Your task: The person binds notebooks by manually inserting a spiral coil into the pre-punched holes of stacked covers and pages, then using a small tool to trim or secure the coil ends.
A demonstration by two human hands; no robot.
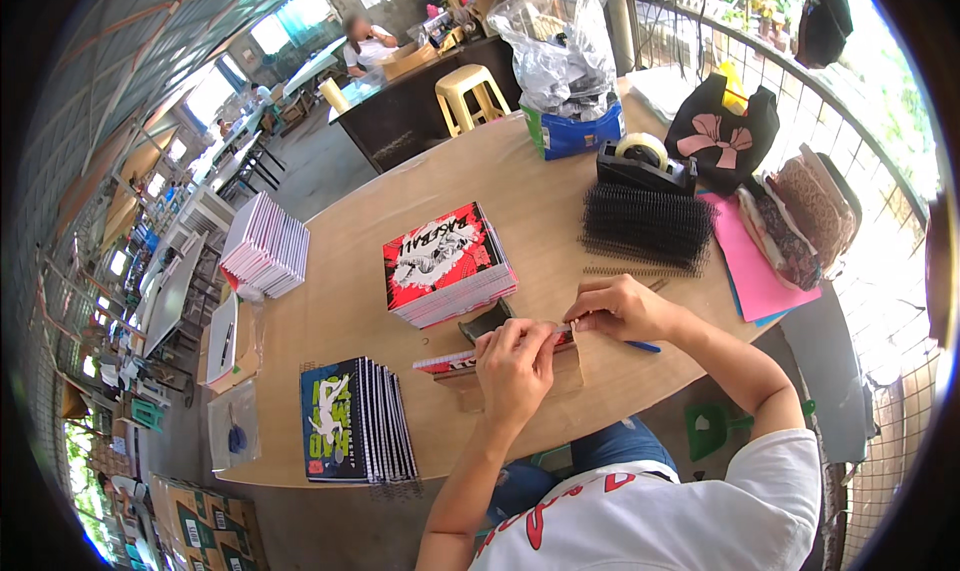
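A red-covered notebook (447, 365) stands on its long edge near the table's front, against a low brown block (567, 376). My left hand (517, 373) is closed over its upper edge. At the notebook's right end, my right hand (622, 309) is pinched shut; whatever lies between those fingertips is too small to make out. A dark curved piece (487, 323) lies just behind the notebook. Farther back sits a stack of red printed books (440, 256). To the right is a pile of black spiral binding coils (648, 229), with a single coil (640, 270) before it.
Blue-covered spiral notebooks (360, 421) stand at the front left, a white stack (266, 246) behind them. A blue pen (643, 347) lies near my right wrist. Rearward are a tape dispenser (646, 166), pink paper (765, 266), pouches (800, 216) and a plastic bag (565, 61).
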